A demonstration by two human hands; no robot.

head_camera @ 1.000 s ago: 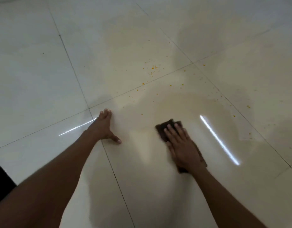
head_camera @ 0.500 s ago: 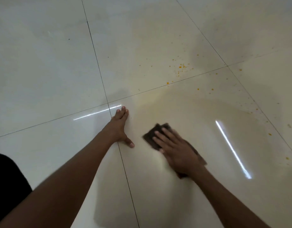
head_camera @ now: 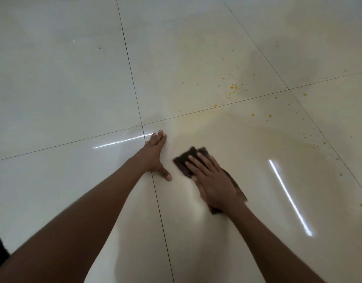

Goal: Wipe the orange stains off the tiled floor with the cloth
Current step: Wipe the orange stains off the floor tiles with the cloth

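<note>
On the tiled floor, right hand spread flat atop the dark cloth, pressing it down rather than gripping; left hand open too, palm braced on bare tile just beside, across a grout line. Orange stains scattered well beyond the cloth, untouched, with a yellowish wet film between. Likely faults: smearing the film wider with a soiled cloth, cloth slipping from under the palm, or the bracing hand sliding on wet glaze.

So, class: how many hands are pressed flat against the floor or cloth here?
2. The left hand rests flat on the bare tiled floor by a grout line; the right hand presses on the dark cloth beside it.
</note>
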